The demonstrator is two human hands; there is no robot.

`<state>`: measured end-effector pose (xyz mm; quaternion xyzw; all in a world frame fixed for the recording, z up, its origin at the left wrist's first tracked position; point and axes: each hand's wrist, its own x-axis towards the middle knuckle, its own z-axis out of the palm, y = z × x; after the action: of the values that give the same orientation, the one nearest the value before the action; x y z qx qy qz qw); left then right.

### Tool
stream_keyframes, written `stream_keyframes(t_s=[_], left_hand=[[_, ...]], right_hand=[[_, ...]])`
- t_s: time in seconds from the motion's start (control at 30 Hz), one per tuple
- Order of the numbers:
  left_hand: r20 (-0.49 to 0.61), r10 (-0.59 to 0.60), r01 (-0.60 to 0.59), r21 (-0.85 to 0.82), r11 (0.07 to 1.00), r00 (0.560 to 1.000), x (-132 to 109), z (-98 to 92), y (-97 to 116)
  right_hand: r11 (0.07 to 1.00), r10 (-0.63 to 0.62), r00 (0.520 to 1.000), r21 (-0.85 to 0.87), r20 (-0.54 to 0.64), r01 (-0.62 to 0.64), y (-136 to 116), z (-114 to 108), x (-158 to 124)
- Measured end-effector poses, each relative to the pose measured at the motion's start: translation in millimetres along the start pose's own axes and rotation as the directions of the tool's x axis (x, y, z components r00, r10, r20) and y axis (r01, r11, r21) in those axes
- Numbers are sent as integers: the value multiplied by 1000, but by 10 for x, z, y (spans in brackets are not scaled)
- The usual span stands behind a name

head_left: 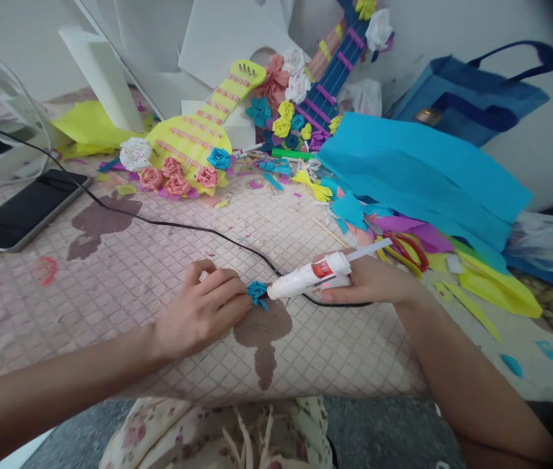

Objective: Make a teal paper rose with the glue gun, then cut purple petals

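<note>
Red label on the glue gun [316, 275], text too blurred to read. Your right hand [371, 281] grips the gun, nozzle touching the blue paper flower [257, 292], which your left hand [202, 307] pinches at its fingertips on the quilted mat [110, 286].

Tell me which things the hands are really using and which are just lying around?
In use:
left hand pinching the small blue paper flower
right hand holding the white glue gun, its nozzle at the flower

Just lying about:
yellow paper guitar
blue paper guitar
blue crepe paper
red scissors
phone
blue bag
</note>
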<state>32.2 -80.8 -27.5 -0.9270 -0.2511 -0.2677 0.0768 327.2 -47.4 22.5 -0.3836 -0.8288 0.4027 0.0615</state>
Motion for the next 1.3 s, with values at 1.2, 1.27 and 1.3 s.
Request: stream_keyframes(t_s=[1.2,1.27,1.3], left_hand=[[-8,-16,16,-2,1000,1000,36,6,8],[-11,-19,19,-1,1000,1000,31,7,8],[-11,-20,20,0,1000,1000,28,7,8]], right_hand=[[998,-25,999,-51,29,27,-66,46,46],[998,-19,999,-54,27,20,-63,44,46],[998,-18,999,-54,29,19,-60,44,47]])
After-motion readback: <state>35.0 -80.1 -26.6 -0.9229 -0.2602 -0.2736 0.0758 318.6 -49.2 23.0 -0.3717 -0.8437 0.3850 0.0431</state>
